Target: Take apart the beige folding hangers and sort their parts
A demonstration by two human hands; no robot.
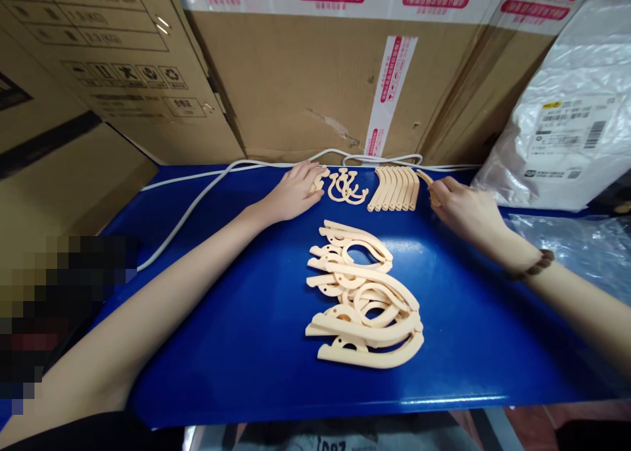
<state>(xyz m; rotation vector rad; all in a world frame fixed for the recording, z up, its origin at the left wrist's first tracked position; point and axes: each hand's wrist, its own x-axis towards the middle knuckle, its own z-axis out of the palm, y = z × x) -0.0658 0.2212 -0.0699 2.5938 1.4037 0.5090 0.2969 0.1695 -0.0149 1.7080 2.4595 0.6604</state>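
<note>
The right hand [463,206] is pinching a slim, cream, curved plastic strip [423,176] at the back of the table, its free end pointing back and left, its long axis slanting down toward the fingers. Over on the left, the left hand [294,193] is resting its fingers over small cream plastic pieces [320,180]; whether it's gripping any, I can't tell.

Between the hands, smooth cream C-shaped plastic hooks [340,187] are lying tangled, and beside them a neat row of cream bent plastic slats [394,189] is standing side by side, long axes running back to front. Nearer the person, a heap of cream folded plastic hangers [365,293] is stretching left to right, notched ends pointing left, rounded bends right. All of it is sitting on a glossy blue tabletop [236,346], a white smooth cable [190,215] snaking behind, brown cardboard boxes [305,76] rising beyond, and a crinkled white plastic parcel [557,122] slumping at right.
</note>
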